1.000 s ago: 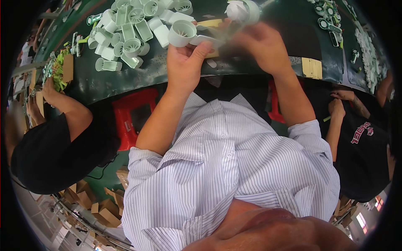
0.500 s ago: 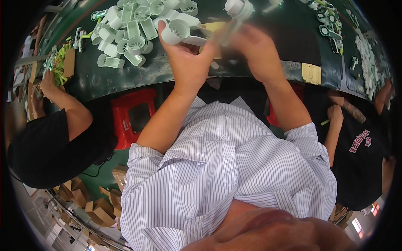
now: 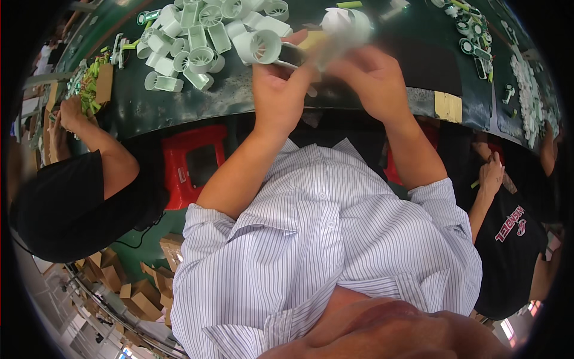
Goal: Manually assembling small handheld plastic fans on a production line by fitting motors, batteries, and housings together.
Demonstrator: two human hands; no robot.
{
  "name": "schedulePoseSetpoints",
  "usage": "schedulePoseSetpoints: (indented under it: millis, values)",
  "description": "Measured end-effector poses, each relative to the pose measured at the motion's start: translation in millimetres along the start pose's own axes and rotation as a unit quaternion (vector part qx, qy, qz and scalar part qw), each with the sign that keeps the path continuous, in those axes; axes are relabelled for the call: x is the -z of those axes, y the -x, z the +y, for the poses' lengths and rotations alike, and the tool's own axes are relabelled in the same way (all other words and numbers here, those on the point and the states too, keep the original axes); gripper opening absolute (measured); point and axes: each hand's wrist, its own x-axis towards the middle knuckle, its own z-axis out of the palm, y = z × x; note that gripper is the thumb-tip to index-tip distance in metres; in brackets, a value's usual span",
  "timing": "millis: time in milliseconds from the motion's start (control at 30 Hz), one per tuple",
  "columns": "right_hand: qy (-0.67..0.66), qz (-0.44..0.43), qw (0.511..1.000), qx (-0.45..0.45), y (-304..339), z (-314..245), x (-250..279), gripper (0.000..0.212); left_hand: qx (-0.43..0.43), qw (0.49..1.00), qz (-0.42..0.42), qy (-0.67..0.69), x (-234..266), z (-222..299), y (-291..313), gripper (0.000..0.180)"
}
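My left hand (image 3: 280,96) is closed around a pale green plastic shell (image 3: 263,46), whose round spoked end sticks out beyond the fingers. To its right, my right hand (image 3: 376,81) has its fingers drawn together at a white and pale green plastic part (image 3: 345,27), blurred by motion. The two hands almost meet over the near part of the bench, and the place between their fingertips is smeared. Behind them shows a bit of something yellow (image 3: 312,40). A heap of similar pale green shells (image 3: 197,39) lies beyond my left hand.
The green bench (image 3: 179,107) carries a dark mat (image 3: 427,66) and a yellow tape patch (image 3: 447,107). Assembled pale green pieces (image 3: 475,45) lie at the right. Co-workers' arms (image 3: 104,146) are on both sides. Red stools (image 3: 178,167) stand below, with cardboard boxes (image 3: 143,299) on the floor.
My left hand has shifted slightly right, and the shell's round end has turned. The part at my right hand has also turned, its white end now facing up. A co-worker's hand at right has risen.
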Motion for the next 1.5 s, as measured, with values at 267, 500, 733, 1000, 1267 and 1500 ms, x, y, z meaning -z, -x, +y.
schedulePoseSetpoints:
  millis: [267, 500, 733, 1000, 1267, 1500]
  values:
    - [0.029, 0.028, 0.999, 0.007, 5, 2, 1, 0.019, 0.152, 0.974, -0.099, 0.133, 17, 5, 1, 0.035]
    - [0.033, 0.012, 0.999, 0.023, 2, 10, 1, 0.034, 0.116, 0.983, -0.109, 0.09, 15, -1, 3, 0.031]
    - [0.072, 0.013, 0.997, 0.035, 2, 12, 2, 0.035, 0.056, 0.982, -0.097, 0.152, 12, -4, 5, 0.033]
    - [0.162, 0.022, 0.985, 0.053, -3, 8, 1, 0.035, 0.035, 0.991, -0.098, 0.078, 19, -8, 4, 0.033]
    - [0.196, -0.012, 0.981, -0.002, -10, -4, 8, 0.034, 0.064, 0.991, -0.085, 0.075, 24, -7, 1, 0.04]
    - [0.162, 0.003, 0.987, 0.012, -6, -1, 6, 0.034, 0.048, 0.985, -0.116, 0.117, 29, -7, -1, 0.038]
